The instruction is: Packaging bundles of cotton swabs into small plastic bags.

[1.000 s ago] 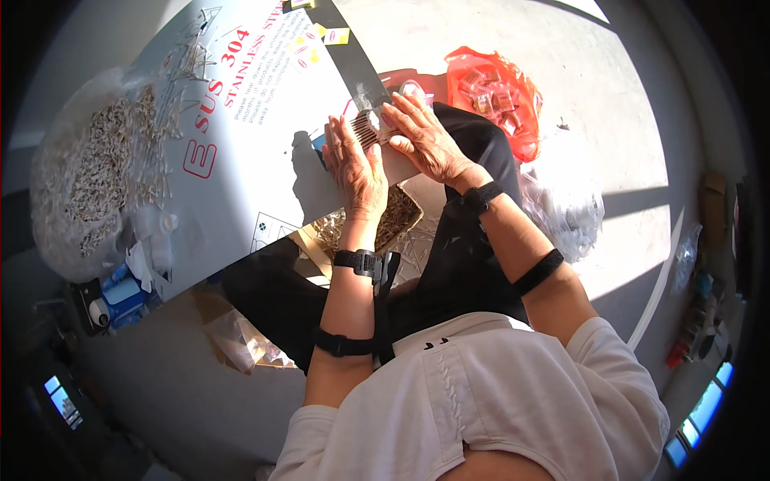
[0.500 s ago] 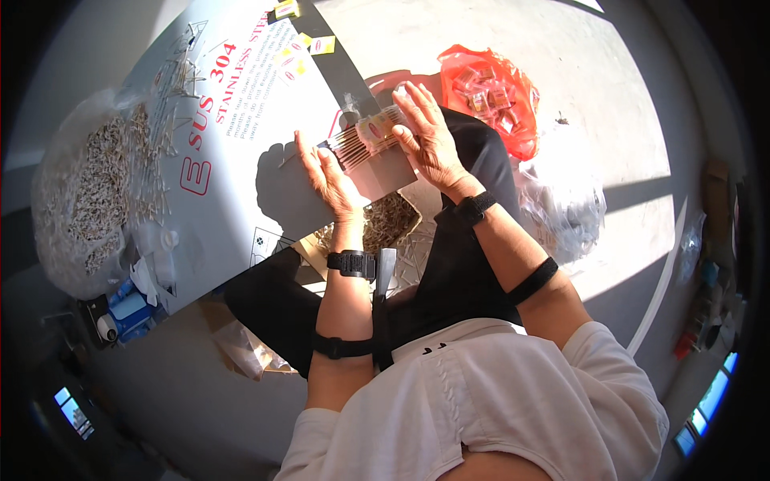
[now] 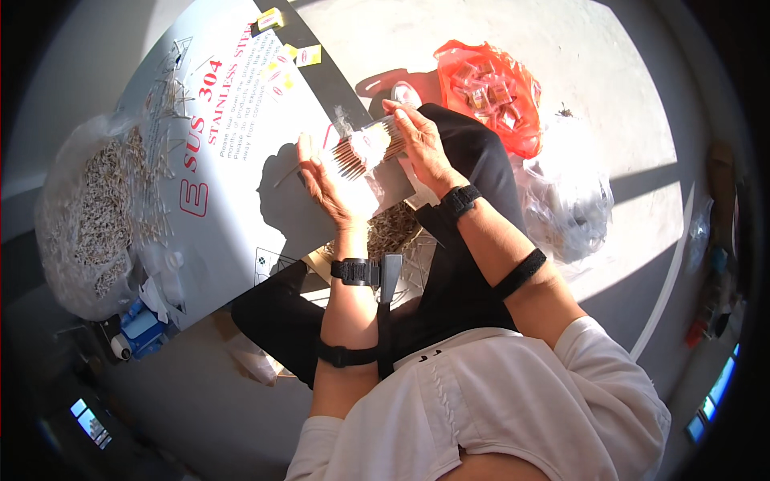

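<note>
Packet of thin sticks [image 3: 367, 149] — between both hands.
Right hand [image 3: 425, 152] pinches one end; left hand [image 3: 327, 188] at the other — grip cannot be told.

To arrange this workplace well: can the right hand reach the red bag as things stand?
Probably yes: the red bag lies close, just past the black-clad knee, but the right hand holds the stick packet.

Likely a packing workshop: bulk sticks [image 3: 103, 216], bagged packets [image 3: 488, 94]
</note>
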`<state>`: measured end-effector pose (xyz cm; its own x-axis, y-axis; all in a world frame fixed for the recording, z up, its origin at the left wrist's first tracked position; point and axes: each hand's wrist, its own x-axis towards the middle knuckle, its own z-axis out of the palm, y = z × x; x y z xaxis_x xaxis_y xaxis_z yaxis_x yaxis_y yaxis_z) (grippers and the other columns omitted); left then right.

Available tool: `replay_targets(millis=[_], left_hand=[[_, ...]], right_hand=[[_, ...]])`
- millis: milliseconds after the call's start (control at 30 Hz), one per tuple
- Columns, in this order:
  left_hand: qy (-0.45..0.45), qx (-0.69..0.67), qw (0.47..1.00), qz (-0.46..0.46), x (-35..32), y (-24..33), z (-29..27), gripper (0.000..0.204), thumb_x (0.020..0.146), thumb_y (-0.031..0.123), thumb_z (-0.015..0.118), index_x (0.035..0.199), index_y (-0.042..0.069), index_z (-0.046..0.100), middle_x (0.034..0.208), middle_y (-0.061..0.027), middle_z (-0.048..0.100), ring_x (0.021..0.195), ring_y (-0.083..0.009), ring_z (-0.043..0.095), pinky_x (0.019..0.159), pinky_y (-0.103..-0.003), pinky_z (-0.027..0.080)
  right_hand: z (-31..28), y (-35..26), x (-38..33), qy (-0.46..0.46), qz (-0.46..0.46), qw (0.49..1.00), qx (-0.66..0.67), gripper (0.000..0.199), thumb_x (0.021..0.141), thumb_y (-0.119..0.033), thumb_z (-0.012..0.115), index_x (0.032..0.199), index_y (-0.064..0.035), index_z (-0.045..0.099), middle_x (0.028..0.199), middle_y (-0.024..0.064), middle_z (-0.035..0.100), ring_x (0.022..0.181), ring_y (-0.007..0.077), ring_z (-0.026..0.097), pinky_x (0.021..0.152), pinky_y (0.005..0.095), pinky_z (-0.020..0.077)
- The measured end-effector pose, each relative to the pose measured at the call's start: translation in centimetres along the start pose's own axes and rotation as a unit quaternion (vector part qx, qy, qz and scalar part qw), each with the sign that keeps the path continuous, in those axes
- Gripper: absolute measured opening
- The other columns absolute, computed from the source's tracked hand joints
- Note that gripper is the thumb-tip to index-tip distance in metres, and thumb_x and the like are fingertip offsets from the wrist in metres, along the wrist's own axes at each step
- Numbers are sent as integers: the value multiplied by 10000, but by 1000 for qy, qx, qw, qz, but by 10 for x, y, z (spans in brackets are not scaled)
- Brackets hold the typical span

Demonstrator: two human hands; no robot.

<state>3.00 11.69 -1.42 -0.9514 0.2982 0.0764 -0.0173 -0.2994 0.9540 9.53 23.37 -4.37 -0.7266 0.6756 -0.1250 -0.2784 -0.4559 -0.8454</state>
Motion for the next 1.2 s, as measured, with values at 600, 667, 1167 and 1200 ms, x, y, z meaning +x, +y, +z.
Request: replay_targets(millis=[600,667,1167,1200], left_hand=[[-41,7,999,30,3,-5,36,680,968,462,390,1372,-77,299,1439,-246,312,1343,-342,311,1137,-458,193],[-10,-1,1000,23,-5,-2,29,690,968,450,396,1393,-76,258,1474,-247,242,1388,-341,225,1147,-450,157],[-5,-47,996,-80,-31,8,38,716,961,466,385,1452,-3,159,1499,-224,202,1419,-301,146,1156,-436,59],[-7,-46,996,-80,-30,8,40,716,961,466,385,1452,-3,159,1499,-224,202,1419,-301,146,1156,-436,59]], right_hand=[[9,-15,-1,7,-14,1000,-24,371,951,-167,559,1289,-23,514,1182,54,591,1085,107,518,966,252,386],[15,-19,-9,166,67,957,227,571,899,-132,635,1397,-47,368,1220,75,559,1084,152,536,970,296,405],[20,-8,-14,164,65,930,323,359,805,73,617,1158,29,568,1100,112,636,1030,191,595,949,304,448],[22,-9,-12,163,62,936,306,350,805,79,613,1149,33,571,1088,117,640,1015,199,603,941,308,457]])
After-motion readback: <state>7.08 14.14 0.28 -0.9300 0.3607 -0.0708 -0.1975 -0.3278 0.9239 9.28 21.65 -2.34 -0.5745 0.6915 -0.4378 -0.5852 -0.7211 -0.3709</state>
